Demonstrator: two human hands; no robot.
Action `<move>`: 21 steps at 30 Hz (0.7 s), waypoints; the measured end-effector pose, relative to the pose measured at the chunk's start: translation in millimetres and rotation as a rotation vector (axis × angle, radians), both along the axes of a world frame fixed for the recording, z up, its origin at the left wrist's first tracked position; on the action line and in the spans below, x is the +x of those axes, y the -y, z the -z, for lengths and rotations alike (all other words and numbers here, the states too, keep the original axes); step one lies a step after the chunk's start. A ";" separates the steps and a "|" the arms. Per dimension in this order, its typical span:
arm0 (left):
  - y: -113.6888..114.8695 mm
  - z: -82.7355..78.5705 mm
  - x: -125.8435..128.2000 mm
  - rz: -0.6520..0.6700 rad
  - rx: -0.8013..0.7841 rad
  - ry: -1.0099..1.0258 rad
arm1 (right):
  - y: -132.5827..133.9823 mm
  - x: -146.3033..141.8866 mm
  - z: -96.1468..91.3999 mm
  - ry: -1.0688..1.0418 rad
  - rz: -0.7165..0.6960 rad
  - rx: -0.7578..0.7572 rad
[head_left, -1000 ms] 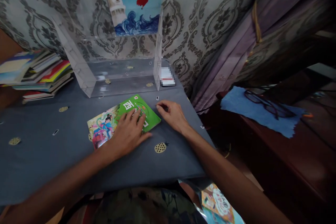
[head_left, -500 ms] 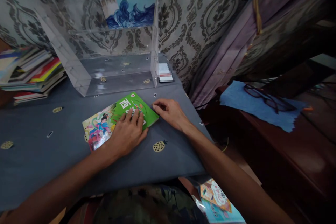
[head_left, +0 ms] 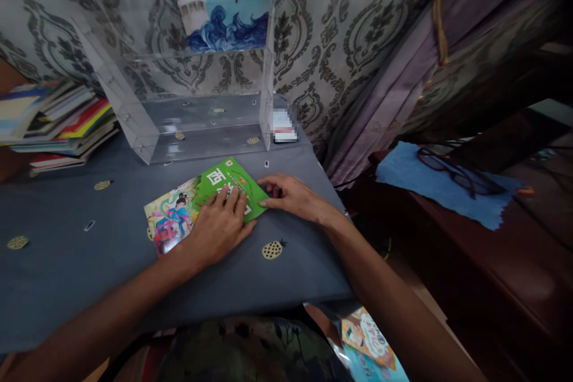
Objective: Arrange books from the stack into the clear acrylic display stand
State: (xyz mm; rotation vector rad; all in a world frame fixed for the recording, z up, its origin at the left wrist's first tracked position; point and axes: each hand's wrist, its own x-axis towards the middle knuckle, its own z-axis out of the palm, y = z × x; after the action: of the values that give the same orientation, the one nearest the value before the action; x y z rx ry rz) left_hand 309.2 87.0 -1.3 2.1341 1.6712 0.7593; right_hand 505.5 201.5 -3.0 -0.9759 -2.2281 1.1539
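Observation:
A thin green picture book (head_left: 179,208) with a cartoon figure on its cover lies flat on the grey tablecloth (head_left: 67,262). My left hand (head_left: 219,228) rests flat on the book's right half, fingers stretched out and together. My right hand (head_left: 290,197) lies at the book's right edge, thumb and fingertips touching the cover's corner, fingers slightly curled. Nothing is lifted off the table.
A clear acrylic stand (head_left: 197,113) sits behind the book against the patterned wall. A stack of books (head_left: 58,125) lies at the far left. To the right, past the table edge, a blue cloth with glasses (head_left: 447,182) lies on a dark surface. More books (head_left: 367,340) lie below.
My right hand has slid left from beside the book until its fingers touch the book's right corner. My left hand has stayed on the cover.

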 end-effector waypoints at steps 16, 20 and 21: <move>6.9 -14.1 -87.8 -0.206 -0.057 -0.600 | 1.4 2.5 -5.1 0.170 -0.059 0.060; 1.7 -25.2 -91.5 -0.299 -0.146 -0.544 | 2.1 0.3 -2.8 0.137 -0.039 -0.078; -0.5 -27.2 -91.9 -0.323 -0.162 -0.507 | 2.5 -0.8 -1.7 0.114 -0.033 -0.133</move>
State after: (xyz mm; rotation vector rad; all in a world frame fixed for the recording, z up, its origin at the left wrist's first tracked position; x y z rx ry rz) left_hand 217.2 87.5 25.9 2.0781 2.2825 0.1416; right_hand 504.8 199.0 -1.4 -1.0871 -2.2879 1.3053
